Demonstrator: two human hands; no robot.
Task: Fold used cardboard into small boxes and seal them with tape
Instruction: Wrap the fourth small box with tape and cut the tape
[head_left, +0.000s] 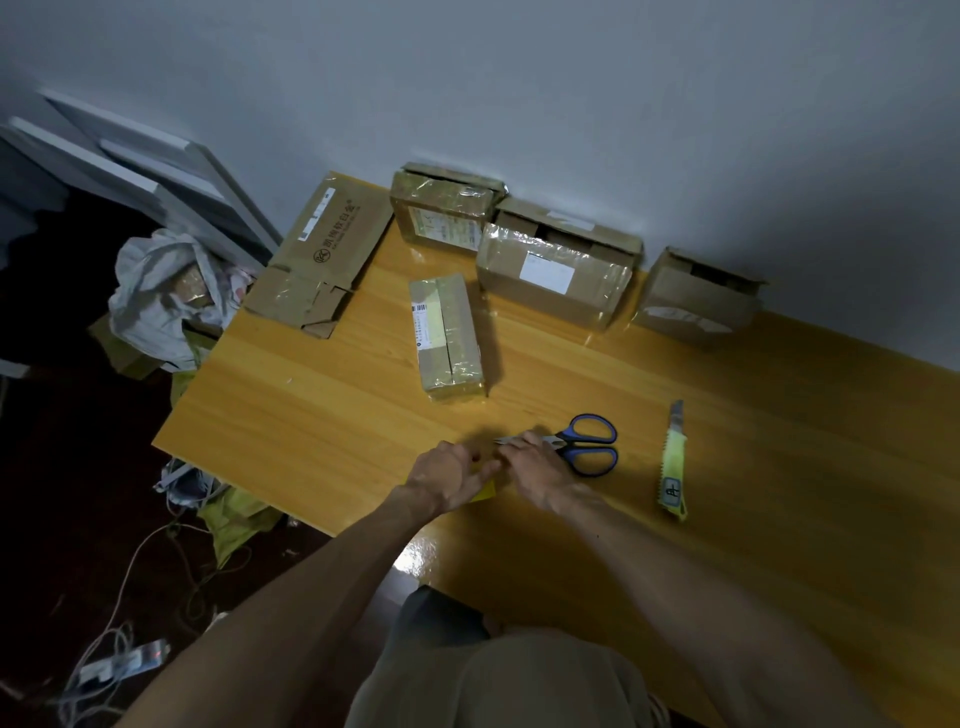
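Left grip (452, 475) is curled over a yellow scrap (487, 491), with right grip (535, 460) just beside it over the scissors (587, 444) blades; can't tell if either pinches. Scissors lie sideways, tips toward left grip, handles right of right grip. Taped small box (448, 338) sits beyond left grip, long axis toward the wall.
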